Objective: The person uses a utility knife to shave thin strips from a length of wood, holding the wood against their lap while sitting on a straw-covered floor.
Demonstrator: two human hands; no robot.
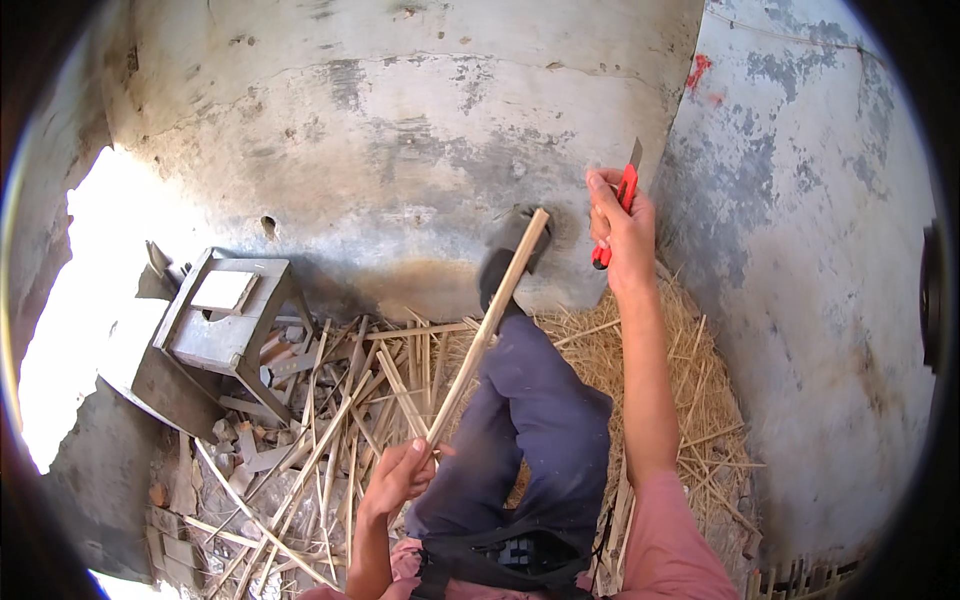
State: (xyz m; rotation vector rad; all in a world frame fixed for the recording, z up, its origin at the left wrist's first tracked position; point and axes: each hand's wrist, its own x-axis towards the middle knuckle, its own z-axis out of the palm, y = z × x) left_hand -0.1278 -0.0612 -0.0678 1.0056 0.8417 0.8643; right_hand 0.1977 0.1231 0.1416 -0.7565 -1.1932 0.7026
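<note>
My left hand (397,478) is closed round the lower end of a long, pale wooden strip (487,325). The strip slants up and to the right across my legs (545,400), its far end near my dark shoes (497,272). Up to the right, my right hand (628,232) grips a red utility knife (626,190) with its blade out and pointing upward. The blade stands apart from the strip, in front of the wall. A shorter flat stick (402,390) shows just beyond my left hand; whether it touches the hand I cannot tell.
A worn wooden stool (240,320) stands at the left among rubble (240,445). Loose sticks (320,460) lie across the floor on my left. Straw-like shavings (690,385) are heaped on my right, against the peeling wall (800,300). Bright light comes through a gap at the far left.
</note>
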